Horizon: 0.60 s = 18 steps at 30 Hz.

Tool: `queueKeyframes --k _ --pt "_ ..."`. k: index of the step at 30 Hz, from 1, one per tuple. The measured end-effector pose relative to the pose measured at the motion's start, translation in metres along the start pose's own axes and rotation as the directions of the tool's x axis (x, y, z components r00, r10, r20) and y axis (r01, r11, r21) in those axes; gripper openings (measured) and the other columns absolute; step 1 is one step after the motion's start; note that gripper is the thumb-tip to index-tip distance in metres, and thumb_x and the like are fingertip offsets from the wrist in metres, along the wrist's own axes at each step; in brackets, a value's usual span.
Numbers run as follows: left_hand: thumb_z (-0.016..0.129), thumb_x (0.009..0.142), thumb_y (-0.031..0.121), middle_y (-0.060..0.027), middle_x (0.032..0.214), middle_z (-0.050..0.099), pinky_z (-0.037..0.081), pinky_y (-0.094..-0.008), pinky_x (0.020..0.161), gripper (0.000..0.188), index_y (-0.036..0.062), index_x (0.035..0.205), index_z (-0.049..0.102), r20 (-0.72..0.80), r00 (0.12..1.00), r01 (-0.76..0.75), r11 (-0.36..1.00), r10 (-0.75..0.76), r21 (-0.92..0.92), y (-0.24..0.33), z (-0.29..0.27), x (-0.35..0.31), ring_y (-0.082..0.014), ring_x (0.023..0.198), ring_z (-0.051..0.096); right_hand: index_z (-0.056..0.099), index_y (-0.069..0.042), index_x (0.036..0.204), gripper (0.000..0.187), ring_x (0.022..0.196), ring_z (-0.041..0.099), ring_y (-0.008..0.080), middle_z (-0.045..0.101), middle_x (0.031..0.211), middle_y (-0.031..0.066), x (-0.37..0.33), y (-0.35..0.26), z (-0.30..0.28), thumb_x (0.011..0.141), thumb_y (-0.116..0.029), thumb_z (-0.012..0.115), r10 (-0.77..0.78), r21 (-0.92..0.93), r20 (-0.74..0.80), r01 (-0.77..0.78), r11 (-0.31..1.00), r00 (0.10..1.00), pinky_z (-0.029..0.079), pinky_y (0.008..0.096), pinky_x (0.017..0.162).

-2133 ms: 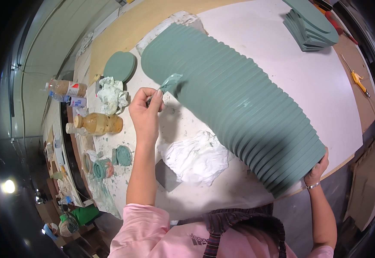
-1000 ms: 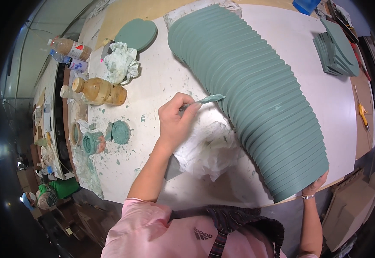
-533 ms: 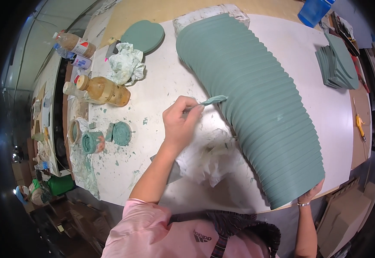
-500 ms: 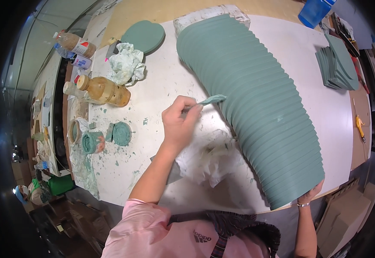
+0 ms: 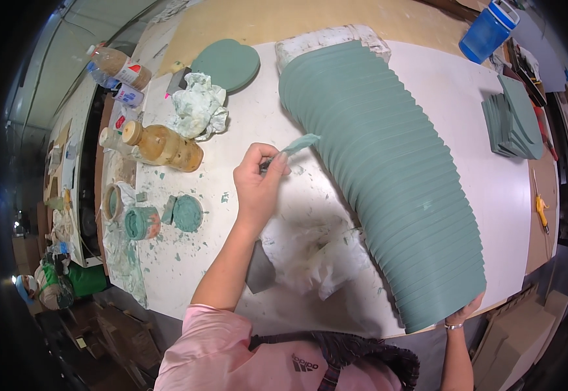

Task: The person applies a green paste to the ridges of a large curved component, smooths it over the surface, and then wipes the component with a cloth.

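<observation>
My left hand point(image 5: 258, 179) is closed, thumb and fingers pinching a thin, bendy-looking green strip point(image 5: 302, 142); whether it is a paste-smeared tool or a piece of material, I cannot tell. Its tip meets the left edge of a long, fanned row of overlapping green panels point(image 5: 388, 176). These slope from the far middle of the table to the near right. At the near right corner, my right hand point(image 5: 465, 309) grips the last panel's edge, with most of its fingers hidden. A white block point(image 5: 290, 52), stained and rough, stands against the row's far end.
Crumpled white plastic point(image 5: 313, 254) lies below my left hand, beside a grey flat piece point(image 5: 260, 268). Pots of green paste point(image 5: 142, 223), bottles point(image 5: 166, 146) and a crumpled cloth point(image 5: 198, 107) stand left. More panels point(image 5: 511, 120), a yellow-handled tool point(image 5: 542, 212) and a blue bottle point(image 5: 489, 32) lie right.
My left hand has moved with the strip toward the far end along the row's left edge. My right hand keeps its place at the near corner. The whole view has shifted slightly.
</observation>
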<state>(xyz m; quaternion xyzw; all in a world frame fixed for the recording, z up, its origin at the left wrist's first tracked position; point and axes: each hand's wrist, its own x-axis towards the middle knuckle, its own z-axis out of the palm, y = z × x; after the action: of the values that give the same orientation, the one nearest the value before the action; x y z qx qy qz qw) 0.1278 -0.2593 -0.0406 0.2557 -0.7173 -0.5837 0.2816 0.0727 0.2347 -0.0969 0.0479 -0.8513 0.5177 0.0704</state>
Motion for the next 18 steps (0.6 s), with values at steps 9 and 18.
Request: queueKeyframes --k 9,18 --pt "0.061 0.092 0.014 -0.0024 0.065 0.062 0.041 -0.0199 0.056 0.014 0.0026 0.086 0.056 -0.114 0.992 -0.036 0.994 0.047 0.104 -0.02 -0.012 0.023 -0.0048 0.06 0.054 0.051 0.001 0.109 0.071 0.094 0.054 0.0182 0.055 0.101 0.0068 -0.003 0.011 -0.001 0.082 -0.065 0.052 -0.027 0.065 -0.021 0.028 0.997 0.999 0.044 0.0339 0.083" --pt "0.061 0.091 0.012 -0.002 0.065 0.062 0.041 -0.0202 0.055 0.012 0.0023 0.086 0.056 -0.087 0.995 -0.04 0.998 0.044 0.042 -0.021 -0.005 0.032 -0.0049 0.059 0.055 0.048 0.003 0.118 0.06 0.1 0.052 0.0201 0.054 0.109 0.0091 -0.005 0.026 -0.015 0.091 -0.051 0.045 -0.079 0.014 0.081 0.078 0.997 0.994 0.042 0.0346 0.087"
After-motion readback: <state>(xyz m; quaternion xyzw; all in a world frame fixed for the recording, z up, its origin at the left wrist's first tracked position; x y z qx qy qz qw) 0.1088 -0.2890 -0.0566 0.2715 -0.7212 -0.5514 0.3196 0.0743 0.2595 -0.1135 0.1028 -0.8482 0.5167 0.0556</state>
